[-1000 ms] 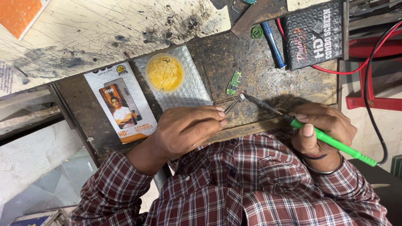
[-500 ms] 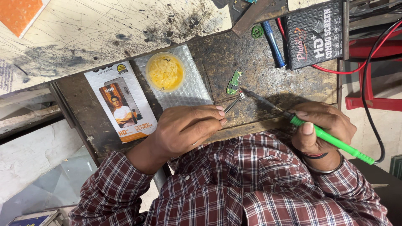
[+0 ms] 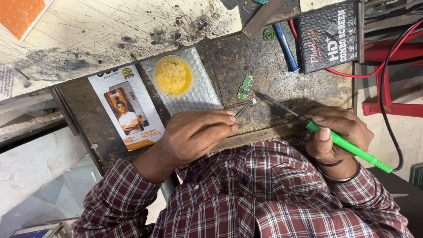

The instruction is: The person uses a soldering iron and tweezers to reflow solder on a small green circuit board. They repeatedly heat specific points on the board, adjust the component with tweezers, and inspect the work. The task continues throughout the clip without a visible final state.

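Note:
My left hand [image 3: 194, 134] pinches metal tweezers [image 3: 243, 108], whose tips hold a tiny part just below a small green circuit board [image 3: 245, 86] on the worn dark bench [image 3: 273, 75]. My right hand [image 3: 337, 132] grips a green-handled soldering iron [image 3: 348, 145]. Its thin dark tip [image 3: 264, 96] reaches leftward and ends close to the tweezer tips and the board's lower edge. Both sleeves are red-and-white plaid.
A round tin of yellow paste [image 3: 172, 76] sits on bubble wrap [image 3: 198, 94]. A printed screen package [image 3: 128, 108] lies left of it. A black box [image 3: 330, 35], blue pen-like tool [image 3: 284, 46], green ring [image 3: 269, 34] and red and black cables [image 3: 387, 70] lie at the right.
The soldering iron tip has drawn slightly away from the tweezer tips and then edged back toward the board. The left hand has barely shifted.

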Demonstrator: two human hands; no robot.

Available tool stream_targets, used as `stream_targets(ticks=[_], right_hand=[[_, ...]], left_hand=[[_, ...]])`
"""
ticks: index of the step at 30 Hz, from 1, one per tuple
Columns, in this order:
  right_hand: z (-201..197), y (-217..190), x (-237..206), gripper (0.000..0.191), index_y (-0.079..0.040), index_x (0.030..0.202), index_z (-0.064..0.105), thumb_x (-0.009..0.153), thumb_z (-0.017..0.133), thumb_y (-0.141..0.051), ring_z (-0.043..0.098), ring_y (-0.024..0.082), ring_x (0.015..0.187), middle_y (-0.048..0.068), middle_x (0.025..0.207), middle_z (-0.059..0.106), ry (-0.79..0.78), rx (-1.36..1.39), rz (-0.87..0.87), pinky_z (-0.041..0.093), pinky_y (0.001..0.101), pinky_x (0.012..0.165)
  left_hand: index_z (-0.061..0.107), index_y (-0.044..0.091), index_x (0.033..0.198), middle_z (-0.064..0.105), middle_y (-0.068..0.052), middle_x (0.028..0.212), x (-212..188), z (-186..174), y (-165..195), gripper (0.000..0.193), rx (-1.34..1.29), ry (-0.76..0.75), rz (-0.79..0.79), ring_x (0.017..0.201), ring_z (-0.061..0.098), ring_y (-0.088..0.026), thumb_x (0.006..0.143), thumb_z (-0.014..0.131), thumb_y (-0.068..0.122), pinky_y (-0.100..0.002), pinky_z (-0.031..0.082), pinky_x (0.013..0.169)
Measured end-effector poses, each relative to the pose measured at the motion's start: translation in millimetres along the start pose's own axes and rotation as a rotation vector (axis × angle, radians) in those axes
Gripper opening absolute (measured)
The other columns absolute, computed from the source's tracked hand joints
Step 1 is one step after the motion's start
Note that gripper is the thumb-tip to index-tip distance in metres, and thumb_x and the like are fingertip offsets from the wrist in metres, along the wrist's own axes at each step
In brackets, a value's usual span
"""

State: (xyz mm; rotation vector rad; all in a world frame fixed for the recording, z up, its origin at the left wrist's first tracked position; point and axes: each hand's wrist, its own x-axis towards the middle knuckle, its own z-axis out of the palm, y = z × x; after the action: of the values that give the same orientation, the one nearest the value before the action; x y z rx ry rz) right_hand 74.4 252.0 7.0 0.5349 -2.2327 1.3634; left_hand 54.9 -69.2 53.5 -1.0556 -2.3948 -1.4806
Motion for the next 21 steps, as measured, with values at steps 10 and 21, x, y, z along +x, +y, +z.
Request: stream_targets(ticks=[10,21], right_hand=[[-1.2,-5.5,4.1,0.034,0.003,0.101,0.059,0.112,0.062,-0.029,0.076,0.028,0.076,0.019,0.087,0.070,-0.012,-0.016,0.019,0.061,0.0318,0.068],[-4.4,-6.0,3.6,0.033,0.003,0.102,0.060,0.113,0.061,-0.028,0.076,0.027,0.076,0.018,0.087,0.071,-0.030,-0.051,0.013,0.061,0.0310,0.068]], left_hand=[[0.072,0.006,0.102,0.076,-0.011,0.109,-4.9,7.8,-5.3,0.006,0.018,-0.033,0.029,0.107,0.077,-0.026,0.099,0.073,0.011,-0.038,0.068,0.095],[0.073,0.004,0.102,0.076,-0.012,0.110,-0.7,6.4,-5.6,0.008,0.034,-0.037,0.052,0.109,0.076,-0.026,0.098,0.073,0.011,-0.038,0.068,0.097]])
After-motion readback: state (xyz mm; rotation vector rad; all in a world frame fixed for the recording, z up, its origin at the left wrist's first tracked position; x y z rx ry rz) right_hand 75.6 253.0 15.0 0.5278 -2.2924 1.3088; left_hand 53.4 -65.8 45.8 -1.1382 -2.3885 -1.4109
